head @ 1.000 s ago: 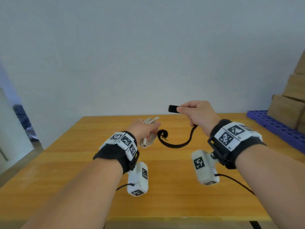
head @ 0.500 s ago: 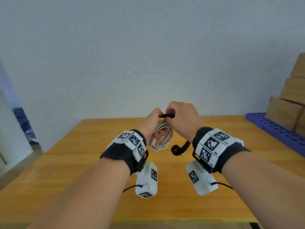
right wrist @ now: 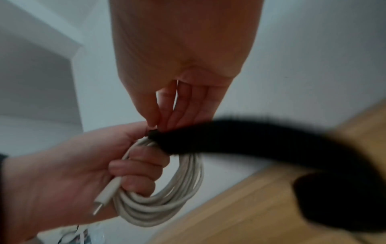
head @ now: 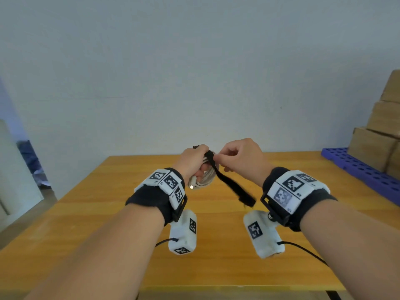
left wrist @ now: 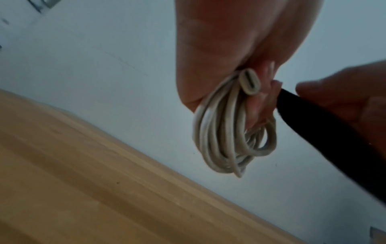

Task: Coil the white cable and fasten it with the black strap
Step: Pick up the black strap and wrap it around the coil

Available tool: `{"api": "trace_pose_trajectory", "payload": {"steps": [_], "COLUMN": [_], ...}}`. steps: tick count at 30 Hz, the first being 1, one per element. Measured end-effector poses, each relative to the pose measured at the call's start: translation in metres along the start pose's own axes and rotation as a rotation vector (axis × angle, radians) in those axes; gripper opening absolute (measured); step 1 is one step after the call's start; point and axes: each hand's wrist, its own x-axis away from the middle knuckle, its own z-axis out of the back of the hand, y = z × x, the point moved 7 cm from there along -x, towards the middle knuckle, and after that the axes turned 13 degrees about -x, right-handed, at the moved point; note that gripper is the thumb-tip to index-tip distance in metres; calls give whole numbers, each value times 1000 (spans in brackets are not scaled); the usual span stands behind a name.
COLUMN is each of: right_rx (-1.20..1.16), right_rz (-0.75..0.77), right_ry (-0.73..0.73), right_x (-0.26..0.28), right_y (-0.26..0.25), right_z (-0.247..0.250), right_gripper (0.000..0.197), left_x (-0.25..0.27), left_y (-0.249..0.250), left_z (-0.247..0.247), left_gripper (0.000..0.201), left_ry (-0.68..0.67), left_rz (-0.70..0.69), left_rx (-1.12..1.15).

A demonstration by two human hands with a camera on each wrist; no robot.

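Observation:
My left hand (head: 194, 161) holds the coiled white cable (head: 205, 180) up above the wooden table (head: 108, 224), fingers curled round the loops (right wrist: 167, 198). A plug (left wrist: 249, 81) sticks out near the fingers. The black strap (head: 229, 182) lies over the top of the coil and hangs down to the right, its free end curled. My right hand (head: 233, 156) pinches the strap (right wrist: 177, 137) at the top of the coil, right against the left thumb. In the left wrist view the strap (left wrist: 334, 140) runs off to the right beside the cable (left wrist: 227, 140).
Stacked cardboard boxes (head: 381, 131) stand on a blue perforated pallet (head: 363, 169) at the right. A white wall rises behind the table's far edge. At the far left is a doorway (head: 28, 161) with floor below.
The right hand brought the strap from out at the right to the coil and laid it over the top. The left hand lifted the coil. The strap's tail now hangs straighter.

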Motion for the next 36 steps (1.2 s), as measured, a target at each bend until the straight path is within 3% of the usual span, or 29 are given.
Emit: {"api": "trace_pose_trajectory", "payload": {"steps": [2,6,10,17,26,36], "right_rx": [-7,-37,-142,-68,123,229], "right_rz": [-17,-97,-189,-281,-104,-61], "right_ry": [28,-77,-171,-305,-230,-137], "right_x": [-1,-4,-3,3,5,4], "right_y": [5,10,10,18,13,10], "right_z": [3,-2,-10,-18,-20,-18], "right_gripper": [19,55,46,33,15,16], "left_x": [3,8,11,15,16,18], "left_y": [6,13,11,12,13,14], "left_z": [0,-1,-4,-10,-14,-15], "left_gripper": [34,28,29,22,18,20], "left_ry": [-17,-57,-86,-87,-112,-79], "left_rz": [-47,-122,-142,-163,-176,-186], "left_rx": [-46,-91,-106,-78,-2,74]}}
